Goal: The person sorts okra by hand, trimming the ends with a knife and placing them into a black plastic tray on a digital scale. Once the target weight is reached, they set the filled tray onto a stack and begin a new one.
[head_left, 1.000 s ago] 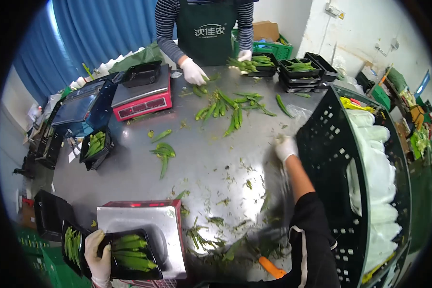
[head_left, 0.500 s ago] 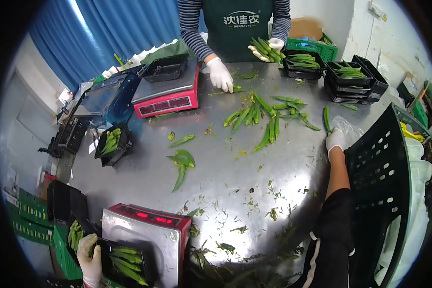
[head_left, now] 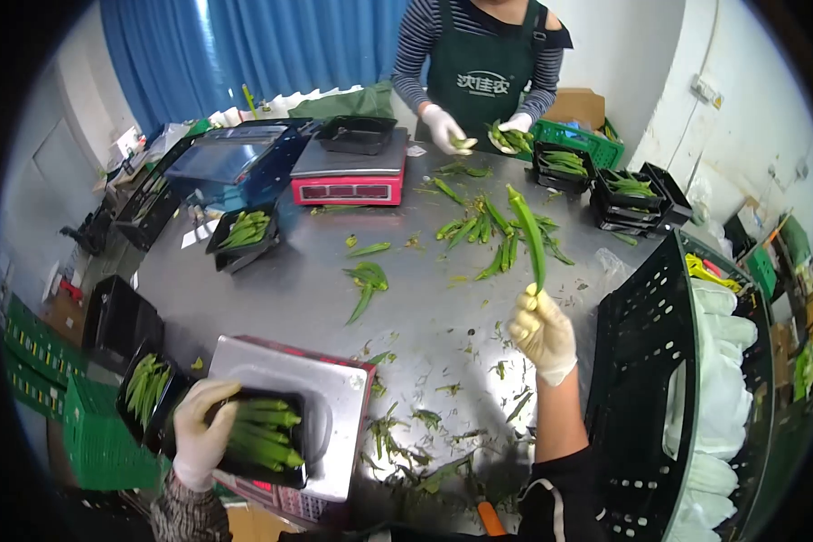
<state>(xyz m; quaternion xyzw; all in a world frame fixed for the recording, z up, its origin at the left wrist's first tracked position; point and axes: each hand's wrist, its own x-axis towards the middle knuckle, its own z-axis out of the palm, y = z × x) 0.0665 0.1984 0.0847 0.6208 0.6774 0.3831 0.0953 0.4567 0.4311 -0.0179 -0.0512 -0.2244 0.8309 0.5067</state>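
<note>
Left hand: the gloved left hand [head_left: 200, 432] lay at the near left edge of the table, its fingers [head_left: 215, 402] curled tight over the rim of a black tray [head_left: 303, 450].
Black tray: it sat on the steel plate of the near scale [head_left: 339, 397], filled with okra [head_left: 262, 432] laid side by side.
Side tray: a second tray of okra [head_left: 147, 384] stood just left of the left hand, off the scale.
Orange handle: an orange handle [head_left: 490, 518] showed at the near edge, beside the dark sleeve.
Right hand: the gloved right hand [head_left: 542, 332] was raised over the table, fingers [head_left: 526, 327] closed in a pinch on the stem end of an okra pod [head_left: 527, 230].
Okra pod: it stood almost upright in the air, tip pointing away, clear of the table.
Crate: a black crate [head_left: 641, 361] stood just right of the right hand.
Table: the steel table [head_left: 271, 298] carried green trimmings near the scale and loose pods [head_left: 488, 237] farther out.
Far side: a co-worker's gloved hands [head_left: 443, 128] held okra near a red scale [head_left: 348, 176]; stacked trays [head_left: 628, 194] stood to the right.
</note>
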